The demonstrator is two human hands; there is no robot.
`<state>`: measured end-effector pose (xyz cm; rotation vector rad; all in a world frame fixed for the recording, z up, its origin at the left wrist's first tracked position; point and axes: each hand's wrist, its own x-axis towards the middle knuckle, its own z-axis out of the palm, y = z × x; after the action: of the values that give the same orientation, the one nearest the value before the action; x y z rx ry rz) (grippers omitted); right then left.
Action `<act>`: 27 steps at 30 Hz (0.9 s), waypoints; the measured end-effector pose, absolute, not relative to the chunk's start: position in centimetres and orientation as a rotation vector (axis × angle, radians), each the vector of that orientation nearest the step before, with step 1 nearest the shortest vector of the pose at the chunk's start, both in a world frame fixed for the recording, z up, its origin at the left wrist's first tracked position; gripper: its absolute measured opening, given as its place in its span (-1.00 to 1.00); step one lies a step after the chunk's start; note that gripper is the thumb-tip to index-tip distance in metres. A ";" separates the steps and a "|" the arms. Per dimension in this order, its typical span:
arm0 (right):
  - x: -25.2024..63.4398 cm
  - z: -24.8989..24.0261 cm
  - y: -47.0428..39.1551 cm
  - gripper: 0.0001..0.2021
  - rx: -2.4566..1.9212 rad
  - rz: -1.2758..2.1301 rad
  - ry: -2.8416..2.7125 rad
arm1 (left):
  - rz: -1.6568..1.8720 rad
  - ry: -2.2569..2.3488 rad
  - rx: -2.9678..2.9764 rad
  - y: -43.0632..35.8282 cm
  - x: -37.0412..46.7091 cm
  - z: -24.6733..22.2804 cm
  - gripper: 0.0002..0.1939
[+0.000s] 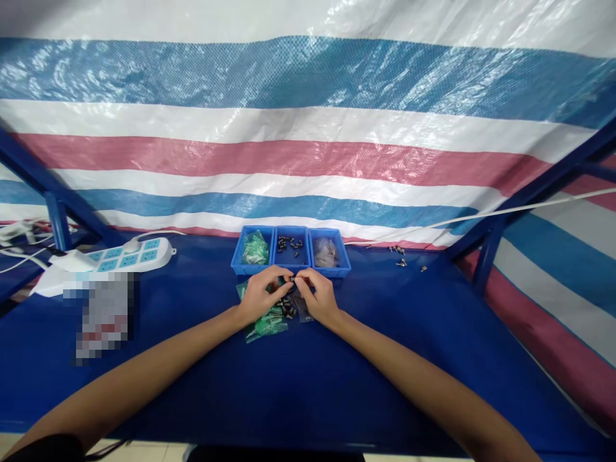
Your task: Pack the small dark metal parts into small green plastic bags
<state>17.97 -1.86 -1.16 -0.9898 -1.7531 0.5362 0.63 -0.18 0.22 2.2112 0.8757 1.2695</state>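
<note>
My left hand and my right hand meet just in front of the blue bins, fingertips pinched together around a small dark piece too small to name. Beneath them on the table lie a clear bag with green pieces, a loose heap of small dark cylindrical parts and another clear bag, partly covered by my right hand. Behind my hands stand a left bin with a bag of green pieces, a middle bin with several small dark parts, and a right bin with a clear bag of brownish contents.
A white power strip with plugs and cables lies at the left, beside a blurred-out item. Several small metal parts are scattered at the back right. Blue frame posts and a striped tarp bound the blue table.
</note>
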 end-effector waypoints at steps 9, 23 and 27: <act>17.9 -1.1 -2.0 -0.80 -0.988 0.518 -1.730 | 1.286 0.908 2.259 -0.1 0.5 0.1 -0.81; 20.7 4.1 -0.1 -0.83 -1.021 0.139 -1.495 | 1.394 0.989 1.918 -0.2 0.4 -0.6 -0.83; 21.1 4.5 1.0 -0.92 -1.273 0.194 -1.976 | 1.388 1.015 1.921 -0.2 0.4 -0.6 -0.83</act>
<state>21.07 0.95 4.49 -1.2732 -1.9756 0.1943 0.36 -0.19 -0.58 1.9212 1.0150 1.3882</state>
